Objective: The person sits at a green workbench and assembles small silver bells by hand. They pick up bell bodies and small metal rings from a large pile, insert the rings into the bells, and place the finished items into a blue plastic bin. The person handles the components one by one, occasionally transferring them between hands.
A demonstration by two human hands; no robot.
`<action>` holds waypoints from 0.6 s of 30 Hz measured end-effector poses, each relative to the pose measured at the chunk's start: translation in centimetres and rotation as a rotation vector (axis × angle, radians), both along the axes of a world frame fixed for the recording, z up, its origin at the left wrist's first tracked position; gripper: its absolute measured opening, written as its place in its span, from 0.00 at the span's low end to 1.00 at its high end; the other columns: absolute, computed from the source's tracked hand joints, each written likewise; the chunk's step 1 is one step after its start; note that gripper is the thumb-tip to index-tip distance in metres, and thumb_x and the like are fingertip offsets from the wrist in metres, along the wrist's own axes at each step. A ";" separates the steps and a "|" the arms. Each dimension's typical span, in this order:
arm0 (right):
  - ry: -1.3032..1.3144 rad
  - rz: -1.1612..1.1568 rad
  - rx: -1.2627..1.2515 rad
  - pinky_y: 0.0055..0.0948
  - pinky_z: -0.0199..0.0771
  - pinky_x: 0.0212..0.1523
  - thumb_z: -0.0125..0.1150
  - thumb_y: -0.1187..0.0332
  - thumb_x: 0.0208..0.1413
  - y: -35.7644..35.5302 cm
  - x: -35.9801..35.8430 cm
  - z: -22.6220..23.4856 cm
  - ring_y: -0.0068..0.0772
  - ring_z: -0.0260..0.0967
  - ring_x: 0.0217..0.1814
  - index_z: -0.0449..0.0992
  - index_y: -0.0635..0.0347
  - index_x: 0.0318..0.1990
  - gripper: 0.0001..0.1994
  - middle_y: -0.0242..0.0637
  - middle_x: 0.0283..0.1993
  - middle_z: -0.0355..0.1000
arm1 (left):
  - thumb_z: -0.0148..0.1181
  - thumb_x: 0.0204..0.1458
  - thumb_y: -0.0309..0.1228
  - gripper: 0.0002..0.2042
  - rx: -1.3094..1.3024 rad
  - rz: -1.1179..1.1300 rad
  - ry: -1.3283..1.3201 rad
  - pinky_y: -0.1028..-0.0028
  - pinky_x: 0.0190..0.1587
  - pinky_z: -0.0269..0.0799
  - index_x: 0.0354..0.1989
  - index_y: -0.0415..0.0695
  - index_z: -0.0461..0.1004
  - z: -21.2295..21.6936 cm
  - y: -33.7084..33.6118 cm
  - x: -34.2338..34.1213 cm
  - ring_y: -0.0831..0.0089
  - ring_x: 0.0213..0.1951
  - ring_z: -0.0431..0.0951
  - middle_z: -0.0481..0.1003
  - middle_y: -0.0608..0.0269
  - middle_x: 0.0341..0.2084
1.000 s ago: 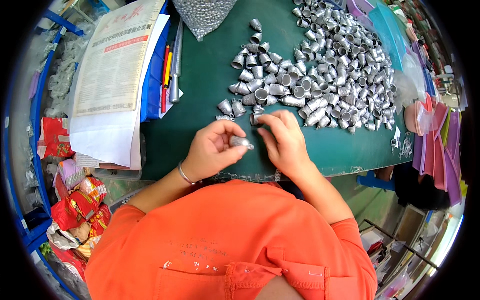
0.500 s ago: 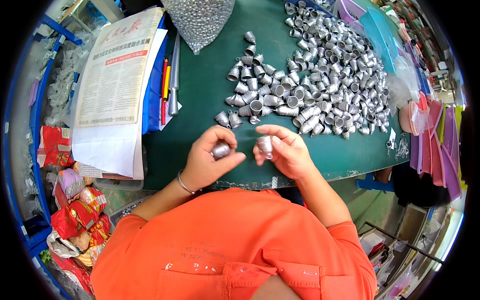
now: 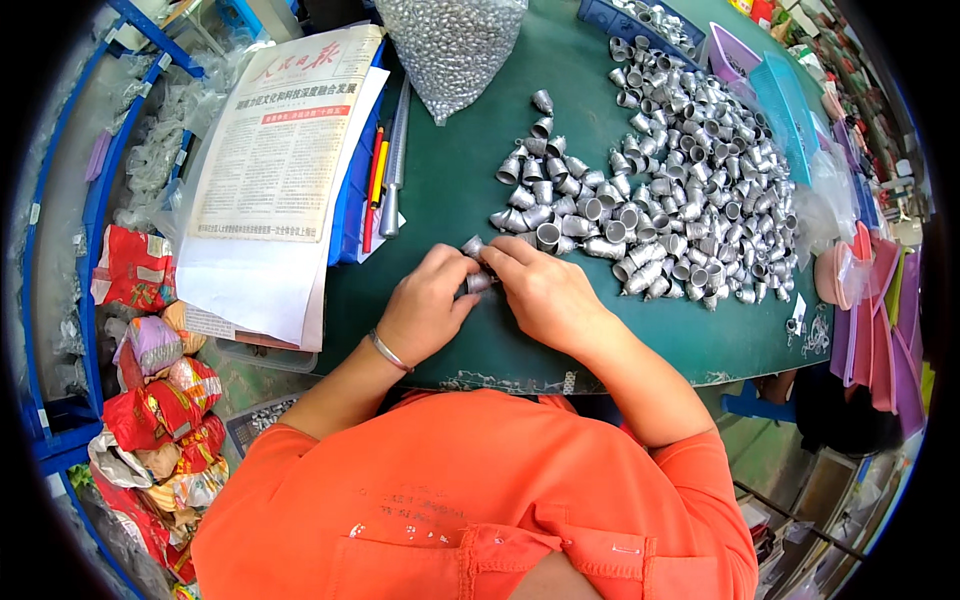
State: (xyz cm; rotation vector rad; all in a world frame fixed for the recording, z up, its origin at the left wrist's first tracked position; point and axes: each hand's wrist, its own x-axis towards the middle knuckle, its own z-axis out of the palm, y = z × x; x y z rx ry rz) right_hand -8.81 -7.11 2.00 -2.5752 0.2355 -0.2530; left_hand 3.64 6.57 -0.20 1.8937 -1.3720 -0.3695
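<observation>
Both hands meet on the green table (image 3: 480, 150): left hand (image 3: 425, 310) and right hand (image 3: 545, 295) pinch small silver caps (image 3: 476, 266) between fingertips. Cap pile (image 3: 680, 190) spreads at two o'clock; newspaper (image 3: 285, 135) lies at ten o'clock.

The table top (image 3: 470, 190) is showing a dark green colour. The small metal caps (image 3: 660, 200), lying at about one o'clock, are shining silver grey, and the one small cap (image 3: 478, 281) between the hands is showing the same silver. The clear bag (image 3: 447, 45) at twelve o'clock is looking grey from silver pieces inside. The newspaper (image 3: 280, 150) at ten o'clock is showing white paper with black print and red headings. Beside it, the pens (image 3: 374, 185) are appearing red and yellow. The shirt (image 3: 450, 500) at six o'clock is glowing bright orange. The wrappers (image 3: 150, 400) at eight o'clock are showing red. The trays (image 3: 880, 300) at three o'clock are appearing pink and purple.
</observation>
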 end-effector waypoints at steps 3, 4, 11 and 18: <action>0.157 0.021 0.049 0.40 0.71 0.39 0.51 0.83 0.40 -0.3 -1.7 0.4 0.48 0.68 0.45 0.69 0.61 0.48 0.22 0.43 0.50 0.64 | 0.65 0.38 0.23 0.14 0.076 -0.042 0.049 0.65 0.36 0.70 0.35 0.41 0.69 0.3 0.4 -0.2 0.56 0.36 0.73 0.68 0.57 0.34; 0.170 0.027 0.048 0.39 0.71 0.39 0.52 0.82 0.41 -0.2 -2.3 0.7 0.47 0.68 0.44 0.68 0.62 0.48 0.22 0.44 0.48 0.63 | 0.65 0.38 0.24 0.14 0.074 -0.047 0.057 0.67 0.36 0.70 0.35 0.40 0.70 0.3 0.5 -0.1 0.58 0.35 0.73 0.69 0.57 0.34; 0.295 -0.065 -0.098 0.37 0.72 0.36 0.59 0.74 0.43 -0.2 -5.3 1.0 0.43 0.69 0.40 0.67 0.59 0.48 0.21 0.42 0.41 0.64 | 0.66 0.41 0.27 0.11 -0.085 -0.022 0.134 0.71 0.34 0.69 0.32 0.38 0.72 0.3 0.4 0.1 0.63 0.32 0.73 0.71 0.57 0.31; 0.209 -0.061 0.067 0.37 0.70 0.33 0.62 0.73 0.43 -0.7 -5.9 1.2 0.42 0.69 0.38 0.69 0.55 0.45 0.18 0.38 0.34 0.66 | 0.62 0.43 0.22 0.05 -0.205 0.042 0.131 0.76 0.32 0.68 0.29 0.37 0.73 1.1 -0.1 -0.1 0.69 0.30 0.73 0.72 0.58 0.28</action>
